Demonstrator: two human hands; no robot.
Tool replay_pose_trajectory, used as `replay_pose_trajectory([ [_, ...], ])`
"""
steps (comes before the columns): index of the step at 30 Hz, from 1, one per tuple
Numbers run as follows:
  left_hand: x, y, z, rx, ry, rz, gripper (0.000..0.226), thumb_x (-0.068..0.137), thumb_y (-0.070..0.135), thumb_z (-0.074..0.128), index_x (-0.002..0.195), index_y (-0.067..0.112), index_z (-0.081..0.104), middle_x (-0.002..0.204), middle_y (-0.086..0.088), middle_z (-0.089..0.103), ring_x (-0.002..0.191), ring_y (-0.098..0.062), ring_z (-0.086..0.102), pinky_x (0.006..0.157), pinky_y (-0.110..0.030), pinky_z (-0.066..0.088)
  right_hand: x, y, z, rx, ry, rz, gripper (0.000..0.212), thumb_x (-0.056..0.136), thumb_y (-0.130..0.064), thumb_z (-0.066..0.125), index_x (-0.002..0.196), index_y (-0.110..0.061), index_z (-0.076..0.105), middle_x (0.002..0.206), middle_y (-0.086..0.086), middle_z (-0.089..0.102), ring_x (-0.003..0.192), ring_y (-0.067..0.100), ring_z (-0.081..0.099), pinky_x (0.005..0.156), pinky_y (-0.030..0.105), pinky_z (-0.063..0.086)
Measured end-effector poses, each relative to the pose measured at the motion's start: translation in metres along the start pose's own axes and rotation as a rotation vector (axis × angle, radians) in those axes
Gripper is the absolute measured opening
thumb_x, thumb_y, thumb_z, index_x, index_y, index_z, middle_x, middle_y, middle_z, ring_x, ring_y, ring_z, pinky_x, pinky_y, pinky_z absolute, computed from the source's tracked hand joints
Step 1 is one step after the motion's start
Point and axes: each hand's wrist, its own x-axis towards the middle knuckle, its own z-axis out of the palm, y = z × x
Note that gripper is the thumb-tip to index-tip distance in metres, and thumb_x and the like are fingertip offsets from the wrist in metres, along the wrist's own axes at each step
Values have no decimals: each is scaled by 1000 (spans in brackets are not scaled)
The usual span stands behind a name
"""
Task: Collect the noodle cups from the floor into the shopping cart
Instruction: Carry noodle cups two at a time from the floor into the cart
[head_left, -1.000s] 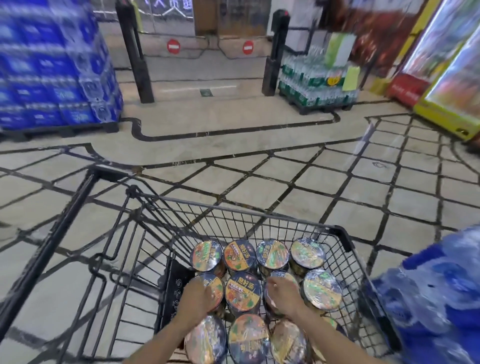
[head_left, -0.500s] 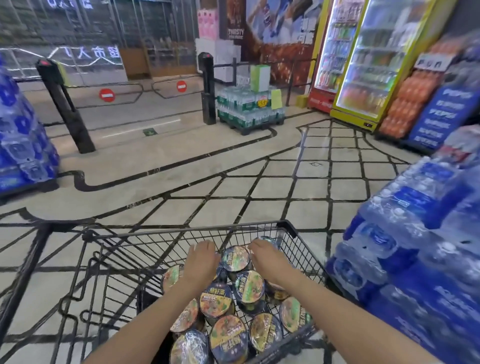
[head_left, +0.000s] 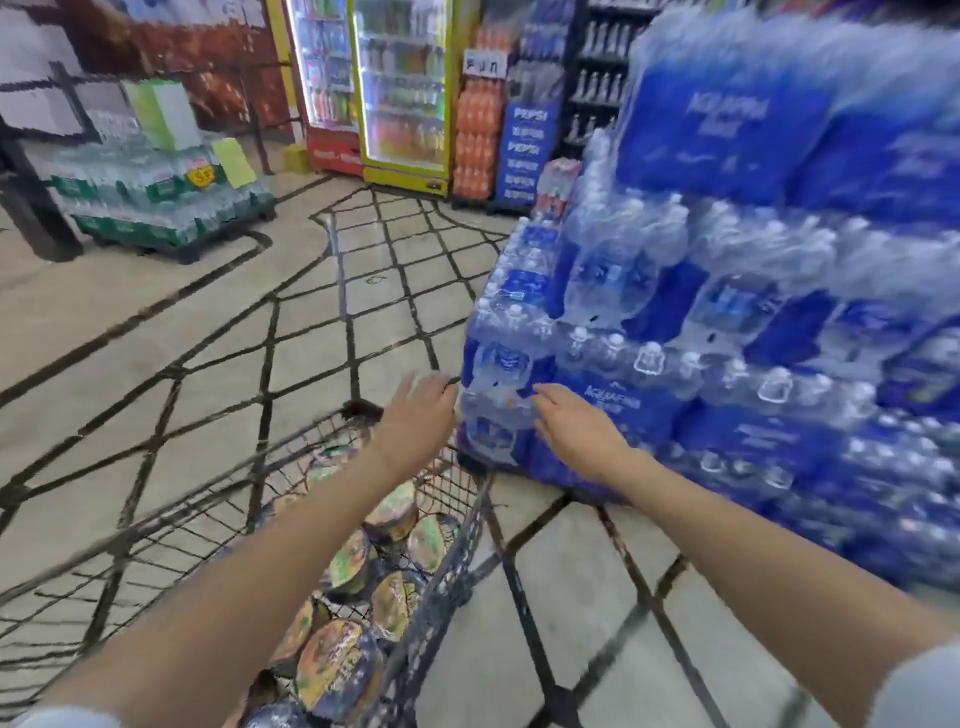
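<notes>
The noodle cups (head_left: 358, 566) are seen packed along the right side of the shopping cart (head_left: 452, 566), partly hidden by the left forearm. The left hand (head_left: 415, 415) and right hand (head_left: 576, 431) are held out with fingers extended, gripping nothing. Fingertips and the bottled water packs (head_left: 727, 332) are blurred.
</notes>
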Motion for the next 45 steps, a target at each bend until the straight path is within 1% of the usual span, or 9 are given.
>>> replay_pose_trajectory([
  [2, 29, 34, -8, 44, 77, 172, 31, 80, 18, 64, 106, 3, 65, 113, -16, 64, 104, -28, 63, 94, -45, 46, -35, 34, -17, 3, 29, 104, 39, 99, -18, 41, 136, -7, 44, 147, 9, 35, 132, 26, 40, 100, 36, 37],
  [4, 54, 75, -20, 4, 131, 296, 28, 69, 13, 69, 95, 1, 67, 99, -16, 67, 90, -29, 67, 85, -46, 51, -75, 68, -32, -1, 73, 209, 39, 99, -19, 42, 136, -8, 45, 149, 7, 34, 133, 25, 39, 100, 36, 38],
  [13, 93, 337, -71, -216, 282, 794, 34, 74, 12, 77, 100, -5, 62, 105, -20, 64, 98, -32, 64, 90, -54, 47, -335, 195, -65, 36, 261, 790, 38, 95, -13, 50, 132, -3, 48, 140, 13, 46, 131, 29, 41, 108, 41, 35],
  [18, 70, 515, -111, -295, 324, 1053, 38, 72, 12, 78, 101, -7, 63, 103, -22, 65, 92, -34, 66, 86, -53, 49, -518, 217, -79, -47, 326, 1130, 37, 96, -16, 47, 132, -8, 48, 141, 8, 43, 131, 24, 40, 104, 35, 36],
  [22, 25, 651, -146, -443, 281, 1200, 31, 87, 9, 60, 112, -9, 59, 118, -26, 59, 111, -37, 58, 102, -54, 35, -664, 217, -86, -112, 317, 1382, 44, 98, -19, 44, 141, -13, 39, 149, 3, 35, 137, 20, 33, 109, 33, 31],
  [26, -18, 764, -170, -461, 277, 1316, 31, 83, 11, 65, 109, -7, 62, 113, -24, 62, 107, -38, 59, 99, -51, 39, -791, 209, -86, -137, 333, 1586, 44, 99, -21, 43, 142, -12, 38, 151, 4, 34, 138, 19, 32, 110, 34, 31],
  [30, -52, 860, -173, -474, 232, 1406, 42, 96, 21, 48, 131, 0, 46, 139, -17, 46, 130, -31, 40, 111, -46, 26, -880, 203, -78, -125, 346, 1733, 44, 99, -21, 43, 141, -10, 39, 151, 6, 34, 139, 20, 31, 110, 36, 31],
  [36, -69, 967, -172, -480, 190, 1502, 43, 98, 25, 44, 134, 3, 43, 143, -13, 42, 133, -29, 36, 112, -44, 20, -955, 229, -53, -116, 398, 1829, 40, 99, -20, 44, 136, -5, 44, 142, 11, 43, 133, 23, 39, 106, 33, 34],
  [45, -11, 1145, -158, -449, 162, 1561, 44, 98, 27, 44, 136, 5, 43, 141, -12, 45, 133, -27, 39, 113, -44, 20, -1032, 384, -49, -98, 417, 1900, 42, 100, -21, 42, 140, -8, 39, 147, 9, 38, 136, 22, 34, 108, 33, 32],
])
